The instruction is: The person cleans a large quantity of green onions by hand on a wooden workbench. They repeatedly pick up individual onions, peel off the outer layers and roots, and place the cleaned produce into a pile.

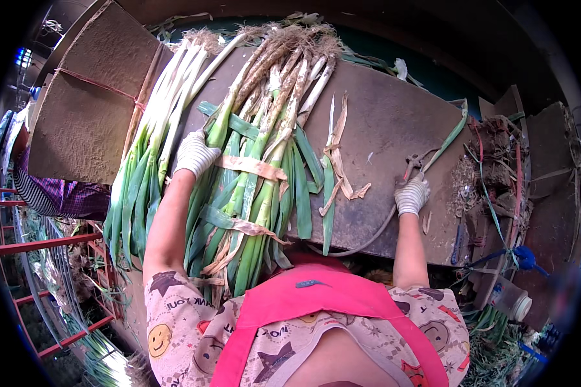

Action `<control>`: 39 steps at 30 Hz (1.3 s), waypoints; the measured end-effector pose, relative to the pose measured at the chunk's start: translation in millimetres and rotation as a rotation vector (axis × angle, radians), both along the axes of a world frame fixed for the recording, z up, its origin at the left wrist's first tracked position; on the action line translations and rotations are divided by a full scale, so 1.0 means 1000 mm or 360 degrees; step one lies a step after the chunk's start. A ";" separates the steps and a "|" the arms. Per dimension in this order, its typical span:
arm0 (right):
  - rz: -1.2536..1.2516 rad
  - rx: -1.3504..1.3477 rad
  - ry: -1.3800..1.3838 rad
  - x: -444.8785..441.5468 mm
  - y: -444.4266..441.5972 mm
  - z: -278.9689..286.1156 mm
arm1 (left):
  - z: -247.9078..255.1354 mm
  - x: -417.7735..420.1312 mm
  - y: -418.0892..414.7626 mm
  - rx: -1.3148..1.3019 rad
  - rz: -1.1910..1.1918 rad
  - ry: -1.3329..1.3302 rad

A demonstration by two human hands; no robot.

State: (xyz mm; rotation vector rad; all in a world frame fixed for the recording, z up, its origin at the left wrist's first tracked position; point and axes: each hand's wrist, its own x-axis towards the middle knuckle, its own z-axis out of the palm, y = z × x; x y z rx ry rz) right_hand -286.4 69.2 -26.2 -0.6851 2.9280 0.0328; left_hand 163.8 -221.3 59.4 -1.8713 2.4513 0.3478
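Note:
My left hand (196, 154), in a white ribbed glove, grips the green stalk of an unpeeled leek (218, 130) at the left of a pile of leeks (256, 179) with soil-stained shanks and shaggy roots. White, clean-looking leeks (174, 92) lie left of that hand. My right hand (413, 195), gloved too, is closed at the base of a long green leaf (450, 138) and beside a metal air nozzle (411, 167) with a hose (375, 237); how it holds them is partly hidden. Dry and green leaf scraps (336, 159) lie between my hands on the worktop (377, 111).
An upright brown board (97, 92) tied with string stands at the left, with a person's checked sleeve (72, 193) beyond it. Red metal racks (53, 242) are at lower left. Dirt-covered bits, cords and a clear plastic container (511, 300) sit at the right.

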 end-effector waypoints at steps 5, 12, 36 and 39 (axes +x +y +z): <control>0.0363 -0.0591 -0.0192 -0.019 0.029 -0.027 | 0.072 -0.008 0.109 0.0322 0.0094 0.0647; 0.0919 -0.1135 -0.0494 0.048 0.025 -0.010 | 0.066 -0.096 0.209 0.0786 -0.0228 0.1152; 0.0567 -0.1201 -0.0997 -0.017 -0.107 0.021 | -0.081 -0.205 0.174 0.0808 -0.0168 0.0959; 0.0504 -0.1228 -0.1175 -0.012 -0.105 0.033 | -0.074 -0.203 0.177 0.0739 -0.0154 0.0994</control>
